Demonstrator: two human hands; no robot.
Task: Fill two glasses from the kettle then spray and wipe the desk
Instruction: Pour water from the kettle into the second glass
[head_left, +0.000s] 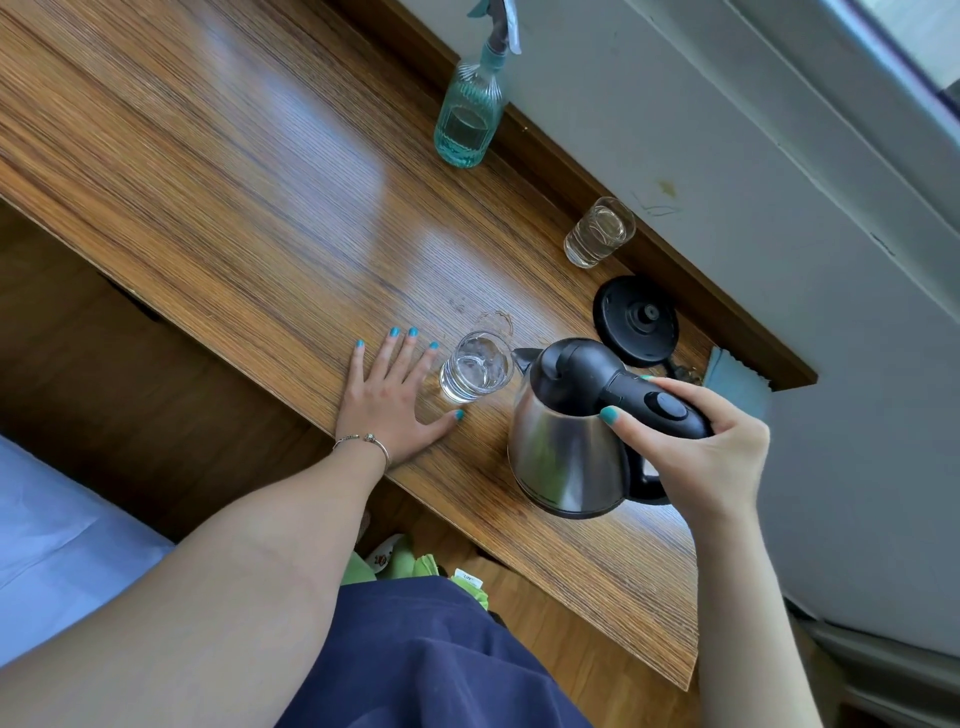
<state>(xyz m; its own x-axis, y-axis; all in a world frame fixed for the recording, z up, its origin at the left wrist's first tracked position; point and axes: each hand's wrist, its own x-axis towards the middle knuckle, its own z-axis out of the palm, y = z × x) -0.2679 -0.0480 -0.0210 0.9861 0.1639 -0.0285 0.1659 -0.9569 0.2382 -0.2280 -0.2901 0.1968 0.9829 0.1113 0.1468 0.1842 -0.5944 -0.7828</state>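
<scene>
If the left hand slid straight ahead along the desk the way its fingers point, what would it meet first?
Probably nothing: the left hand lies flat beside the near glass, which stands off to its right. Ahead is bare desk; the spray bottle looks off that line.

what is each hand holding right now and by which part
The right hand grips the kettle by its black handle. The left hand holds nothing: it lies flat on the desk beside the near glass.
</scene>
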